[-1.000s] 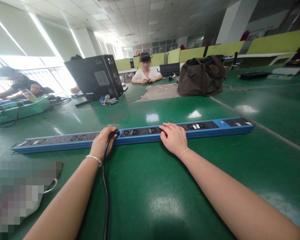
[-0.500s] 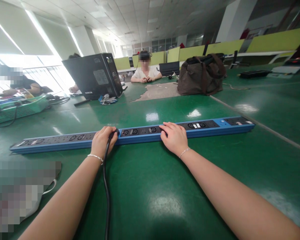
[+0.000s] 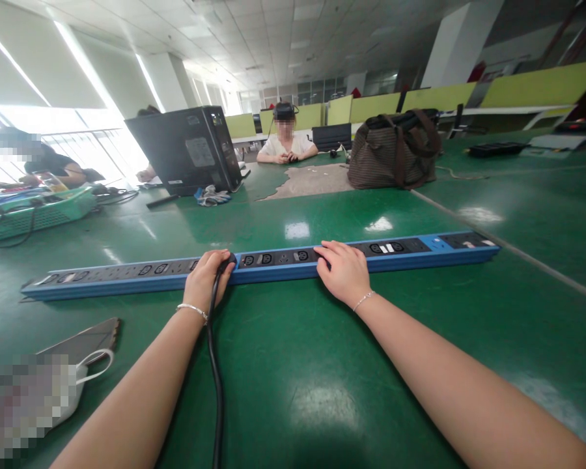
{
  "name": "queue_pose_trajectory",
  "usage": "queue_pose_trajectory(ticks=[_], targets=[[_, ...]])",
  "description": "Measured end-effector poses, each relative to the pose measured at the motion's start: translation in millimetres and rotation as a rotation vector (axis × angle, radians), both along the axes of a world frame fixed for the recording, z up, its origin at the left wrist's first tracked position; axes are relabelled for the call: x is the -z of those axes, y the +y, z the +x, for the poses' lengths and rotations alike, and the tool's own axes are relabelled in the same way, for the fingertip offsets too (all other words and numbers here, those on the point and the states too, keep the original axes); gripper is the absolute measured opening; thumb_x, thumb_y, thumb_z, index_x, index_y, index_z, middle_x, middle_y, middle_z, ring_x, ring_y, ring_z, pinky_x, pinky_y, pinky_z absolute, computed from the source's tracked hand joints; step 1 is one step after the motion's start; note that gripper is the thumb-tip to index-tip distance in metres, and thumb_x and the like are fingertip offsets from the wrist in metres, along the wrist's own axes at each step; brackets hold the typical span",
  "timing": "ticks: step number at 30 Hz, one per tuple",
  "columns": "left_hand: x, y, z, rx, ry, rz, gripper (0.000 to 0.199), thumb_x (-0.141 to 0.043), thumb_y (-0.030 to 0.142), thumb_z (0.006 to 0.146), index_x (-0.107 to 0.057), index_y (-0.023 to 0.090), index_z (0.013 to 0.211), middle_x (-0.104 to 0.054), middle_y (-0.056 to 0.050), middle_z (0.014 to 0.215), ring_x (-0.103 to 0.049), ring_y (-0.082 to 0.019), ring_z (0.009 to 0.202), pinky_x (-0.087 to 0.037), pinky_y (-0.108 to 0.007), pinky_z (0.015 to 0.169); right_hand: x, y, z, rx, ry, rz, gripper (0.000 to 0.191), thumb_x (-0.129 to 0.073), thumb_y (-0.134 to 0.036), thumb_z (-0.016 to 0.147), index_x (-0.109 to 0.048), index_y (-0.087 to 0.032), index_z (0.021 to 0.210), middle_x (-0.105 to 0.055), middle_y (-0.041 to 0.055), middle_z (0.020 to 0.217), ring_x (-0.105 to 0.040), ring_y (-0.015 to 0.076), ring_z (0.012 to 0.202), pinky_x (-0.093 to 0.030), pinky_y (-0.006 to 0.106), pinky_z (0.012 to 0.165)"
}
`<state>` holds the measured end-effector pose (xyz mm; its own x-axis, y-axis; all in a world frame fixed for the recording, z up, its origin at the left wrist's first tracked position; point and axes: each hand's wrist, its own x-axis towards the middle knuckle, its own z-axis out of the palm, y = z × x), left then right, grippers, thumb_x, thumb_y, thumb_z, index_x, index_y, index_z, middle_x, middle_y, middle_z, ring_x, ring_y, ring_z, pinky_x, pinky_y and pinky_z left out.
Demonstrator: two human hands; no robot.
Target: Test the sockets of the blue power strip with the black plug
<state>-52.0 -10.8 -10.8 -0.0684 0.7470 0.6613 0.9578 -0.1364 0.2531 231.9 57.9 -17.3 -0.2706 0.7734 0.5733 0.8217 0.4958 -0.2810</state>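
A long blue power strip (image 3: 273,269) with black sockets lies across the green table in front of me. My left hand (image 3: 206,277) is closed around a black plug (image 3: 228,262) at the middle of the strip. The plug's black cable (image 3: 215,384) runs down over the near side and out of view at the bottom. Whether the plug's prongs are in a socket is hidden by my fingers. My right hand (image 3: 343,270) grips the strip right of the middle, fingers bent over its top and palm at its near side.
At the lower left lie a white strap (image 3: 97,358) and a blurred object. Farther back stand a black computer case (image 3: 185,153), a glove (image 3: 211,197), a green basket (image 3: 53,212) and a brown bag (image 3: 393,153). A person (image 3: 287,143) sits across the table; another sits at left.
My left hand has shifted slightly right with the plug, and more of the plug shows beside the fingers. My right hand stays on the strip. The view has moved a little.
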Motion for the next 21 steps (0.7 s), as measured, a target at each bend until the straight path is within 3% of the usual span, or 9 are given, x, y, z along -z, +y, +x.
queue_pose_trajectory(ticks=[10,13,17,21], targets=[[9.5,5,-6,0.063,-0.075,0.04,0.02,-0.049,0.032,0.083,-0.058,0.022,0.098,-0.062,-0.006,0.11,-0.058,-0.018,0.101,-0.045,-0.034,0.091,0.0,0,0,0.0,-0.004,0.006,0.032,-0.043,-0.027,0.084,-0.066,-0.025,0.107,-0.062,0.0021,0.12,-0.05,0.0206,0.114,-0.032,0.039,0.094],[5.9,6,-2,0.062,-0.121,0.062,0.018,-0.05,0.031,0.082,-0.058,0.022,0.096,-0.063,-0.006,0.109,-0.059,-0.018,0.101,-0.044,-0.034,0.092,0.0,0,1,0.001,-0.009,0.007,0.032,-0.043,-0.027,0.084,-0.066,-0.026,0.106,-0.062,0.002,0.12,-0.05,0.0207,0.114,-0.033,0.039,0.094],[-8.8,0,-11,-0.17,-0.316,0.343,0.022,-0.052,0.033,0.082,-0.055,0.02,0.099,-0.063,-0.006,0.109,-0.057,-0.019,0.103,-0.042,-0.037,0.095,0.1,0,1,-0.006,-0.011,0.01,0.032,-0.043,-0.027,0.085,-0.066,-0.025,0.107,-0.062,0.0021,0.12,-0.051,0.0209,0.114,-0.033,0.039,0.094],[-13.3,-14,-46,-0.343,-0.43,0.326,0.027,-0.057,0.034,0.079,-0.058,0.018,0.099,-0.064,-0.004,0.105,-0.058,-0.019,0.098,-0.043,-0.037,0.092,0.3,0,1,-0.004,-0.006,0.01,0.032,-0.043,-0.027,0.085,-0.066,-0.025,0.106,-0.062,0.0021,0.12,-0.051,0.0211,0.114,-0.032,0.04,0.094]])
